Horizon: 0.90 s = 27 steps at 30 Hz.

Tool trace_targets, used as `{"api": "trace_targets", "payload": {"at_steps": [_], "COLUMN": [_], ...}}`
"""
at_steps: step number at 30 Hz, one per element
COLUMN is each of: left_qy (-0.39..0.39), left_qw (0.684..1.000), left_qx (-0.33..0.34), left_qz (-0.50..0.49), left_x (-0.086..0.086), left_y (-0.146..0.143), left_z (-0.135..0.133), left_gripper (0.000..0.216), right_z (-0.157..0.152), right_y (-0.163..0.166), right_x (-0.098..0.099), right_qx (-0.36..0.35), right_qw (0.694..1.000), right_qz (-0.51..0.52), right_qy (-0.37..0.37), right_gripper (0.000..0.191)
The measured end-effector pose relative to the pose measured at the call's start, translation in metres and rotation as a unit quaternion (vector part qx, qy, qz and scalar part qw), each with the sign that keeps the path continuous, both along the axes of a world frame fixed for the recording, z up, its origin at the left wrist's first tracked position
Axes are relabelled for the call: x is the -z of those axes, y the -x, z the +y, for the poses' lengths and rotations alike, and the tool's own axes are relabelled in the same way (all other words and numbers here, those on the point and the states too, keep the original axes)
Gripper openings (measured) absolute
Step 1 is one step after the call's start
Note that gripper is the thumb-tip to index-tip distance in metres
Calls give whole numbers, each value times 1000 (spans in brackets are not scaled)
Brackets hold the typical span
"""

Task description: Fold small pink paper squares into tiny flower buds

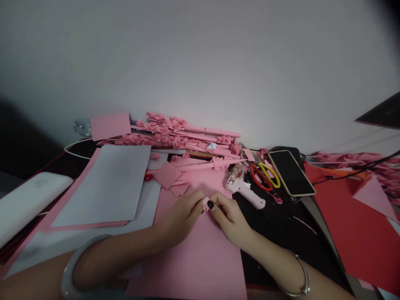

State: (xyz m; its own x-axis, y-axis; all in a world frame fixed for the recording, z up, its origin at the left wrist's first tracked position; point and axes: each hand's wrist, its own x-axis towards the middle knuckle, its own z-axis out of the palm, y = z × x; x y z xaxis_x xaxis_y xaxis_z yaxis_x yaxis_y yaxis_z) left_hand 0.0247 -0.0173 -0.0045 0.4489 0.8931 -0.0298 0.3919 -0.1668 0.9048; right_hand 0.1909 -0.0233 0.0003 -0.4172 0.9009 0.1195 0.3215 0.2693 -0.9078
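My left hand [183,216] and my right hand [230,217] meet over a large pink sheet of paper [203,258]. Between their thumbs and fingertips they pinch a small folded piece of pink paper [206,203], mostly covered by the fingers. Just beyond my left hand lie several square pink paper pieces [168,175]. A pale pink glue gun [245,189] rests on its side beyond my right hand. Scissors with red and yellow handles [265,176] lie beside the glue gun.
Pink paper flowers on stems [168,129] are heaped along the wall. White sheets [103,183] over pink ones are stacked at left, near a white box-shaped device [34,204]. A phone [292,173] and red paper [356,225] lie at right, with a black cable [359,170] crossing there.
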Motion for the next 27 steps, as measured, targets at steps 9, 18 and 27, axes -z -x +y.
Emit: {"api": "trace_targets", "payload": {"at_steps": [9, 18, 27], "left_qy": [-5, -19, -15], "left_qw": [1000, 1000, 1000], "left_qx": [-15, -10, -14], "left_qz": [-1, -11, 4], "left_x": [2, 4, 2], "left_y": [2, 2, 2], "left_z": [2, 3, 3], "left_gripper": [27, 23, 27], "right_z": [1, -1, -1], "right_y": [3, 2, 0], "right_x": [2, 3, 6], "right_qx": [32, 68, 40], "right_qw": [995, 997, 998], "right_qz": [92, 18, -27], "right_qy": [30, -28, -41], "right_gripper": [15, 25, 8]}}
